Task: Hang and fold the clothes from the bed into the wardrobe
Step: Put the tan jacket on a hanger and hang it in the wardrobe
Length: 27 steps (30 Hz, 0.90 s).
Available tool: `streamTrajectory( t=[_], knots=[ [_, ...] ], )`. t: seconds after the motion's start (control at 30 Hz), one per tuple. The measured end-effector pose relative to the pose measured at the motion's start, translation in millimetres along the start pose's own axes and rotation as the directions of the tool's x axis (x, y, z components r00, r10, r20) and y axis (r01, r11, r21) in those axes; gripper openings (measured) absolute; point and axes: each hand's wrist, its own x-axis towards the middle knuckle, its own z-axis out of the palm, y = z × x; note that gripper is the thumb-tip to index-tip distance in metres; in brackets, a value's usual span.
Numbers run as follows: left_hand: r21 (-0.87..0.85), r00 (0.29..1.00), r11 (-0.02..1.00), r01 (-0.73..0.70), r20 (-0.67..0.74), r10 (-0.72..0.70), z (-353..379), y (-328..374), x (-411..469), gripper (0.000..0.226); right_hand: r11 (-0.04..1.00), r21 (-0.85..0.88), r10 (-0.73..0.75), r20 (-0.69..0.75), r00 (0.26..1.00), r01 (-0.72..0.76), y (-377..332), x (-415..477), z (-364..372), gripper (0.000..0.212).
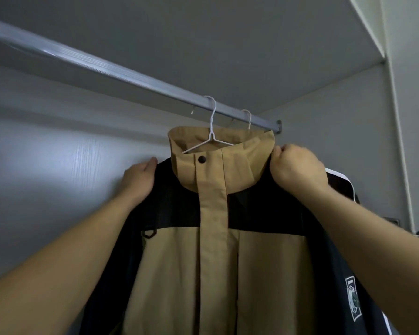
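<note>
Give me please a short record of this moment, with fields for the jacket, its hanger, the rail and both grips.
jacket: tan and black, front closed, hangs on the hanger
hanger: white wire, hooked over the rail
rail: metal, runs across the wardrobe
left grip: at the jacket's shoulder, fingers hidden
right grip: pinches the jacket beside the collar
other hanger: behind, same rail

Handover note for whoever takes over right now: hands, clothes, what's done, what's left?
Left hand: grips the jacket at its shoulder.
Right hand: pinches the jacket beside the collar.
The jacket hangs on a white hanger hooked over the rail. A second hanger with a dark garment hangs behind it.
Done: jacket on the rail.
Left: probably straighten it and let go. The bed is out of view, so remaining clothes are unknown.
</note>
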Motion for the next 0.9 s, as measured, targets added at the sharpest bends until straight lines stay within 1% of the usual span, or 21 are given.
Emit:
streamTrajectory(
  t=[0.07, 0.13, 0.2, 0.3, 0.37, 0.43, 0.5, 0.63, 0.7, 0.8, 0.9],
  knots=[
    [0.041, 0.998, 0.998, -0.056, -0.040, 0.057, 2.4, -2.3, -6.6, 0.061, 0.997, -0.068, -0.038, 0.006, 0.999, 0.038, 0.9, -10.0, 6.0, 0.053],
    [0.148, 0.992, 0.983, -0.105, -0.051, 0.113, 2.8, 6.5, -7.5, 0.065, 0.988, -0.112, -0.108, -0.031, 0.994, 0.104, -0.2, -11.0, 10.6, 0.047],
    [0.247, 0.989, 0.962, -0.114, -0.060, 0.132, 1.4, 15.1, -6.5, 0.070, 0.976, -0.160, -0.157, -0.061, 0.986, 0.146, -2.4, -7.8, 15.6, 0.047],
    [0.340, 0.985, 0.933, -0.122, -0.075, 0.156, 1.2, 18.9, -3.3, 0.072, 0.965, -0.186, -0.194, -0.045, 0.980, 0.182, -12.3, -0.2, 24.8, 0.052],
    [0.376, 0.983, 0.918, -0.130, -0.071, 0.168, 3.2, 19.0, -3.7, 0.069, 0.958, -0.196, -0.221, -0.036, 0.975, 0.210, -22.5, 3.4, 29.2, 0.046],
    [0.385, 0.982, 0.913, -0.136, -0.072, 0.177, 5.4, 17.8, -4.7, 0.069, 0.947, -0.199, -0.263, -0.031, 0.964, 0.252, -30.5, 5.9, 33.7, 0.043],
    [0.398, 0.981, 0.907, -0.140, -0.069, 0.181, 6.2, 18.4, -4.2, 0.068, 0.944, -0.192, -0.280, -0.042, 0.959, 0.267, -32.7, 8.8, 38.4, 0.048],
    [0.429, 0.969, 0.883, -0.189, -0.062, 0.238, 10.0, 14.7, -4.8, 0.054, 0.938, -0.191, -0.301, -0.031, 0.953, 0.290, -37.7, 12.5, 41.1, 0.047],
    [0.428, 0.966, 0.881, -0.202, -0.063, 0.252, 11.7, 11.7, -5.6, 0.051, 0.929, -0.198, -0.327, -0.039, 0.944, 0.313, -37.3, 12.3, 40.0, 0.047],
    [0.379, 0.973, 0.910, -0.168, -0.082, 0.214, 8.9, 9.7, -0.5, 0.062, 0.920, -0.204, -0.348, -0.038, 0.937, 0.333, -31.5, 9.6, 34.3, 0.043],
    [0.323, 0.980, 0.937, -0.129, -0.105, 0.171, 2.0, -4.9, 2.9, 0.065, 0.917, -0.205, -0.351, -0.005, 0.936, 0.342, -25.5, 9.6, 27.2, 0.042]
  ],
)
